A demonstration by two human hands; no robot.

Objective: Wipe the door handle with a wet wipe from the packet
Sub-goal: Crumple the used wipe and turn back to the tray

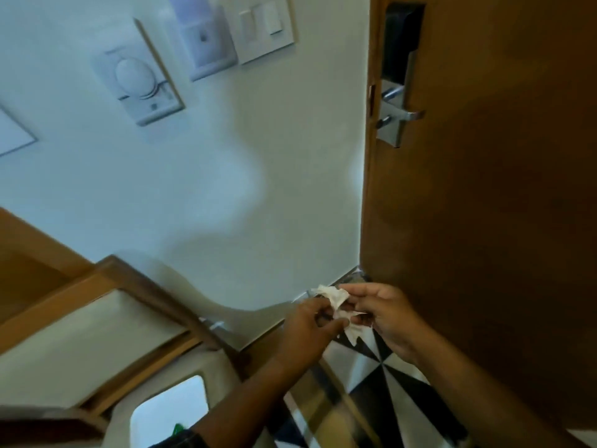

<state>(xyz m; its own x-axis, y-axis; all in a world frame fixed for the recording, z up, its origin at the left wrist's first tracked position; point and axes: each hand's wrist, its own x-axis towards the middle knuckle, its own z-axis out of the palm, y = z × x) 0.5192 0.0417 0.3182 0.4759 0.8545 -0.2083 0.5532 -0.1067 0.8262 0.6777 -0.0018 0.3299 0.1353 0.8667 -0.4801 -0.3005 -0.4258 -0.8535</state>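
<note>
Pale wall (200,189) on the left, brown wooden door (484,189) on the right, meeting in a corner that runs down to a black-and-white patterned floor (365,367). View tilted and slightly blurred.

Wall fittings near the top edge: a round-dial control panel (139,76), a white switch plate (261,27), and another pale panel between them. Wooden-framed furniture (106,305) at lower left; what it is cannot be told.

Door handle (402,113): silver lever on a long metal plate, mounted close to the door's left edge, below a dark lock unit (399,37). Nothing touches it; it sits well above the hands.

Wet wipe (336,299): white, crumpled, partly unfolded, held low in front of the door's bottom corner, above the floor.

Left hand (307,321): grip pinching the wipe's lower part, fingers curled in over it.

Right hand (381,308): grip pinching the wipe's upper part between thumb and fingertips, just beside the left hand, the wipe stretched between the two.

Both forearms bare, entering from the bottom edge. A small green scrap (178,428) shows at the bottom edge; too little visible to identify. The packet cannot be made out.
</note>
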